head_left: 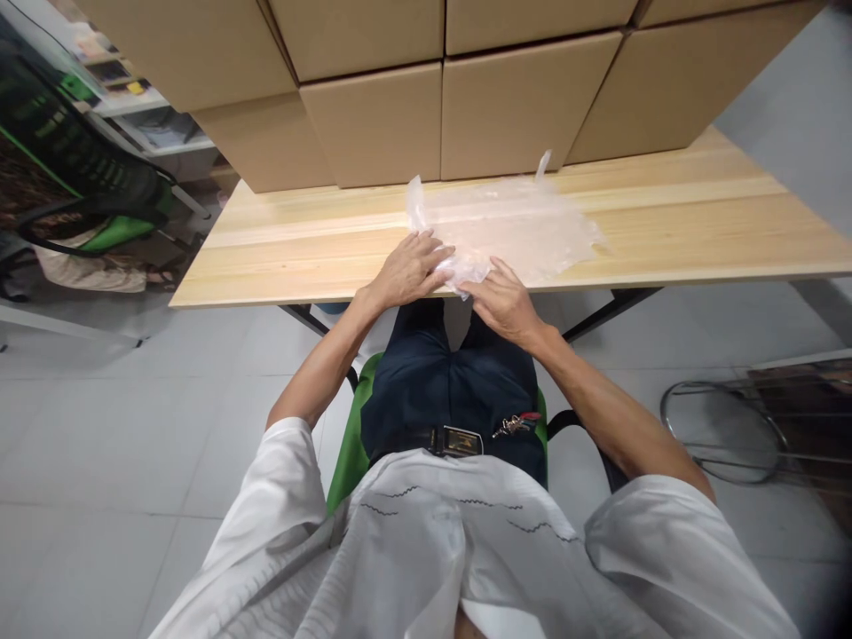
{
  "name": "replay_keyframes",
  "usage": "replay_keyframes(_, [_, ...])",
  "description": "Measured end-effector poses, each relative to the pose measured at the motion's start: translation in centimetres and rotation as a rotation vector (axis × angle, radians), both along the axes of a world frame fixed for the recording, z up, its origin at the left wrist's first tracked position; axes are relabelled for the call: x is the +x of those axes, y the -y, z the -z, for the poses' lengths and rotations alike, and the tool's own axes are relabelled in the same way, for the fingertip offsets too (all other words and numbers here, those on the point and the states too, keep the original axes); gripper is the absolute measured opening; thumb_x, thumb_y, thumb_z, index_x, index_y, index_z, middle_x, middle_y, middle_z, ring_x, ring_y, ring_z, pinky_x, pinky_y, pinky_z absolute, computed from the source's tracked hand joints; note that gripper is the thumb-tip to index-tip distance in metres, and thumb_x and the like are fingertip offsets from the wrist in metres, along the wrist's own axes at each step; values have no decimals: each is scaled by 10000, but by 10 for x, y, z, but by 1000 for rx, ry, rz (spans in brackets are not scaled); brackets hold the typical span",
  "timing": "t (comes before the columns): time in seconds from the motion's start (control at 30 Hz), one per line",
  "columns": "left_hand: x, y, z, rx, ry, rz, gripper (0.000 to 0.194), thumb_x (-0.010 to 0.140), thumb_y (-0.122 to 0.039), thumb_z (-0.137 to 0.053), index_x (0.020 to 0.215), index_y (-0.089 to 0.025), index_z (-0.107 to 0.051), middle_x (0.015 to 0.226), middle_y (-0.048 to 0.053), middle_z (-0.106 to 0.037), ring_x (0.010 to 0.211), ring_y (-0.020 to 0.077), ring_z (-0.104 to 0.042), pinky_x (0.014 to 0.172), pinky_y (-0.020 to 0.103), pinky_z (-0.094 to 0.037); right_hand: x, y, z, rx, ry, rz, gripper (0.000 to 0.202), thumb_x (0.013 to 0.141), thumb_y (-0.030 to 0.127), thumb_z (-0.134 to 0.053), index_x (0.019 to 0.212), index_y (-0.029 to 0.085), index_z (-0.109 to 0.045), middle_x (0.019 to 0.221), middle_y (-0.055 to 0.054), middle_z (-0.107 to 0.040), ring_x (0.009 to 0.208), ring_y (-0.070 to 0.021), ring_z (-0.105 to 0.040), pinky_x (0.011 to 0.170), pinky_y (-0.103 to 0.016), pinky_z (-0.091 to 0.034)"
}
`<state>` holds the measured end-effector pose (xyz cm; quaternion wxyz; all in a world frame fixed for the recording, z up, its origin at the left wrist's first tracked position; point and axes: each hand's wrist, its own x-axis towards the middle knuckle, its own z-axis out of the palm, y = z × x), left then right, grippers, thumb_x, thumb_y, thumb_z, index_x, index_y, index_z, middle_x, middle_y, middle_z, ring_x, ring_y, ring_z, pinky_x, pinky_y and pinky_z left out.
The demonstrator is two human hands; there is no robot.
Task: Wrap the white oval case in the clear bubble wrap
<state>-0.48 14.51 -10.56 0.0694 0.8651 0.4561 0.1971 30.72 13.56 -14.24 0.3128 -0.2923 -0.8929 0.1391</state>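
A clear, crumpled plastic bag (525, 222) lies spread on the wooden table, with its near part bunched up at the front edge. My left hand (411, 268) rests on the bunched left side of the bag, its fingers stretched out and apart. At the near edge, my right hand (504, 302) has its fingers curled around the bunched plastic, the thumb partly hidden. Two corners of the bag stick up at its far side. Whether anything is inside the bunched part I cannot tell.
Stacked cardboard boxes (373, 124) stand along the back of the light wooden table (698, 213). To the left are a black and green office chair (99, 195) with a seated person partly in view, and a white shelf (133, 106). A round metal-framed stool (722, 435) stands at right.
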Motion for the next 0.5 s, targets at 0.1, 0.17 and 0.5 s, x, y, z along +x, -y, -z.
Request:
replay_keyframes(0.1, [9,12,5,34,-13,-9,933,1235,-959,-537,1821,-271,-768,1736,234,-815,1860,509,-603,1624,769,-353,20,-1,-5,-24,-54,61,484,1099,243,-609,1367,392,-984,1134,-76,-918,1172,-351,-847,1554,-829,-461])
replay_keyframes(0.17, [15,16,8,48,-32,-8,995,1237,-973,-497,1887,-250,-711,1720,254,-809,1761,501,-687,1610,764,-374,29,1,-8,-35,-92,95,483,1114,249,-570,1334,377,-980,1119,-74,-908,1152,-345,-858,1525,-780,-520])
replay_keyframes(0.5, [14,6,4,-90,20,104,1218,1122,-1138,-510,2001,-299,-586,2077,264,-529,1952,528,-501,1567,739,-440,26,27,-31,50,-117,240,522,1217,483,-614,1612,294,-898,1539,-210,-871,1450,-478,-800,1288,-766,-670])
